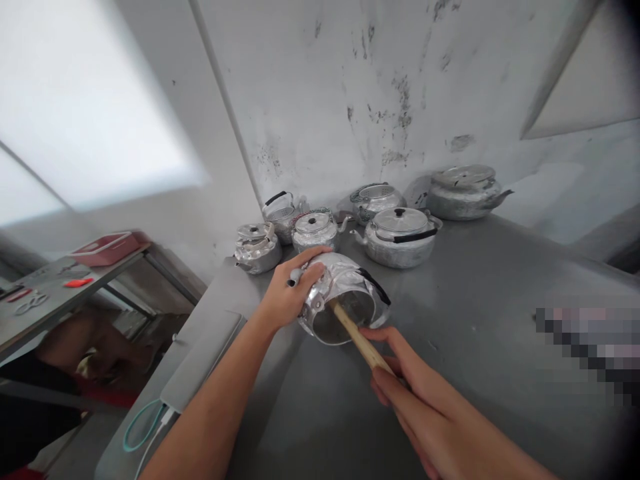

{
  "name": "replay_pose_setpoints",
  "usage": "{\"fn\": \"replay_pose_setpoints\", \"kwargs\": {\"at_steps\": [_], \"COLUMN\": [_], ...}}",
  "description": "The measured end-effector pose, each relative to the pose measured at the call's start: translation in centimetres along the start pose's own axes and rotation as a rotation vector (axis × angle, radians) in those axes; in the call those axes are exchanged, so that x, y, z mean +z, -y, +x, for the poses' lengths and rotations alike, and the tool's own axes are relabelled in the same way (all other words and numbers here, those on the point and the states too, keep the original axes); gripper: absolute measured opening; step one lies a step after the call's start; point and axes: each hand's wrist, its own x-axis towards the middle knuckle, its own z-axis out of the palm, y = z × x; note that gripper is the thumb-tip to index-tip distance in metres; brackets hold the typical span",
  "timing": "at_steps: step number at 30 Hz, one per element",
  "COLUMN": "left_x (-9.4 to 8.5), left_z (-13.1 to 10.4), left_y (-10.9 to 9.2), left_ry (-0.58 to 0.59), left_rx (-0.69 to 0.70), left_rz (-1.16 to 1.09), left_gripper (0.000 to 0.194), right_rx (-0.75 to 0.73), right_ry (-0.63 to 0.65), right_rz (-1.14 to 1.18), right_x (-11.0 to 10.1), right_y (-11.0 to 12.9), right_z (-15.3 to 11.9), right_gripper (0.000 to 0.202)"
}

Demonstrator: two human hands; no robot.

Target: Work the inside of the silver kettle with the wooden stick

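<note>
The upper left is blown out by white glare; the right corners are darkened, a right-hand patch is pixelated, and highlights are caught on the tilted metal kettle (347,268).

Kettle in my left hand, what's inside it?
A wooden stick, held in your right hand, reaches into the kettle, and some grey inner wall shows. The deeper interior is hidden by its body; the stick's far tip isn't clear.
</note>
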Motion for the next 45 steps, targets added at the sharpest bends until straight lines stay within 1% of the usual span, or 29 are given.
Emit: {"fn": "replay_pose_setpoints", "kwargs": {"at_steps": [2, 4, 6, 8, 11, 14, 16, 20, 23, 27, 30, 33, 35, 40, 42, 45], "left_x": [0.0, 0.0, 0.0, 0.0, 0.0, 0.0, 0.0, 0.0, 0.0, 0.0, -0.1, -0.1, -0.1, -0.1, -0.1, -0.1], "left_z": [0.0, 0.0, 0.0, 0.0, 0.0, 0.0, 0.0, -0.1, -0.1, -0.1, -0.2, -0.4, -0.4, -0.2, -0.1, -0.1], "left_y": [0.0, 0.0, 0.0, 0.0, 0.0, -0.1, -0.1, -0.3, -0.3, -0.4, -0.9, -1.5, -1.7, -1.2, -1.0, -0.9], "left_ry": [0.005, 0.011, 0.008, 0.004, 0.005, 0.001, -0.003, 0.005, -0.001, -0.008, 0.000, 0.025, 0.031, 0.015, 0.012, 0.013], "left_rx": [-0.002, -0.006, -0.007, -0.008, -0.009, -0.010, -0.008, -0.017, -0.021, -0.016, -0.017, -0.009, 0.000, -0.036, -0.055, -0.061], "left_rz": [0.001, 0.000, -0.001, 0.001, 0.004, 0.002, 0.003, 0.006, 0.013, 0.021, 0.060, 0.120, 0.132, 0.072, 0.050, 0.045], "left_gripper": [0.044, 0.044, 0.044, 0.044, 0.045, 0.044, 0.043, 0.044, 0.044, 0.044, 0.043, 0.042, 0.041, 0.043, 0.044, 0.044], "right_rx": [-0.014, 0.008, 0.057, 0.051, 0.014, 0.066, 0.063, 0.045, 0.059, 0.056, 0.072, 0.046, 0.007, -0.056, -0.058, -0.052], "right_ry": [-0.011, -0.021, 0.003, 0.026, -0.005, 0.001, 0.001, -0.055, 0.011, 0.016, 0.031, 0.002, -0.046, -0.145, -0.162, -0.147], "right_rz": [0.032, 0.044, 0.054, 0.078, 0.057, 0.009, 0.037, 0.062, 0.092, 0.070, 0.090, 0.116, 0.077, -0.013, -0.012, -0.003], "right_x": [0.1, 0.2, 0.2, 0.1, 0.0, 0.0, 0.2, 0.2, 0.0, -0.1, 0.1, 0.3, 0.6, 0.9, 1.0, 1.0], "right_y": [0.1, 0.2, 0.3, 0.3, 0.3, 0.3, 0.4, 0.7, 0.8, 0.8, 0.8, 0.7, 0.6, 0.6, 0.8, 0.9], "right_z": [0.0, 0.0, 0.1, 0.1, 0.3, 0.3, 0.2, 0.0, 0.0, 0.1, -0.1, -0.4, -0.6, -0.8, -0.8, -0.8], "right_gripper": [0.050, 0.051, 0.053, 0.054, 0.055, 0.052, 0.050, 0.046, 0.045, 0.048, 0.047, 0.047, 0.045, 0.042, 0.043, 0.047]}}
